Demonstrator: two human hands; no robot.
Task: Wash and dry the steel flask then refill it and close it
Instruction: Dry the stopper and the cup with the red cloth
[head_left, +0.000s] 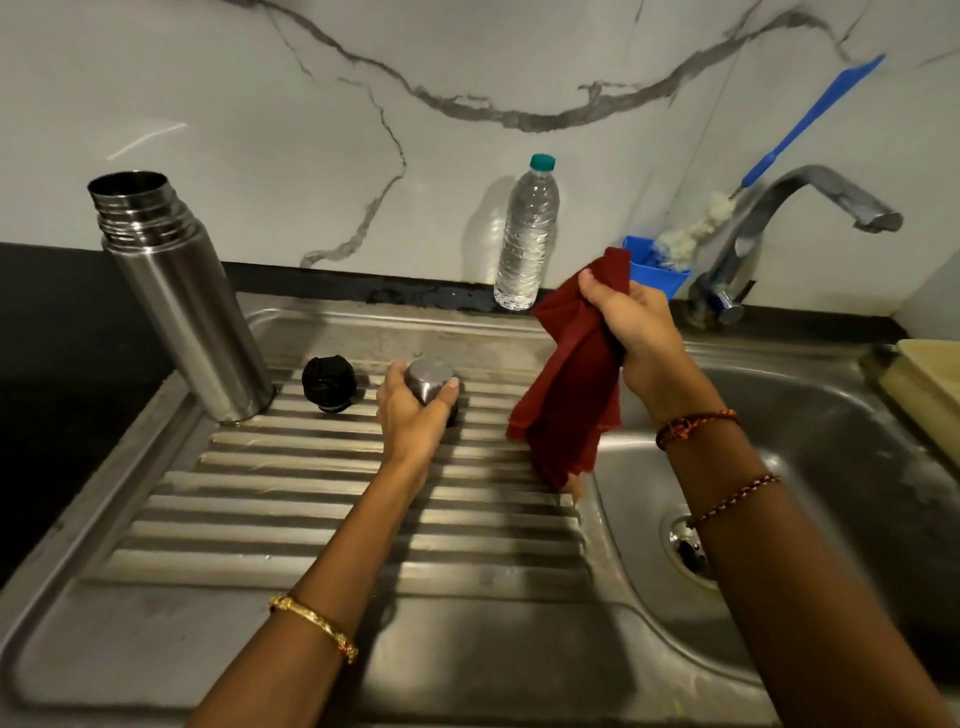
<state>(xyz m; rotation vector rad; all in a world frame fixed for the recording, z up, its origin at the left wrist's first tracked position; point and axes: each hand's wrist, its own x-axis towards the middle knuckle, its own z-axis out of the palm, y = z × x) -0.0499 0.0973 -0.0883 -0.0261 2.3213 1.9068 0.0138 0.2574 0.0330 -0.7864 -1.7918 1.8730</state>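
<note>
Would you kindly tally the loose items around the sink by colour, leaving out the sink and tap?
Steel: 2, the flask and the steel cap held by the left hand.
Black: 1, the stopper.
Red: 1, the cloth in the right hand.
Clear: 1, the water bottle.
Blue: 2, the brush and the holder.
Total: 7.

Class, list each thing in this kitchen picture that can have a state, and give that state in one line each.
steel flask: upright on drainboard, uncapped
black stopper: lying on drainboard, off the flask
steel cap: gripped by left hand
red cloth: hanging, held by right hand
plastic water bottle: upright, capped
tap: no water running
</note>
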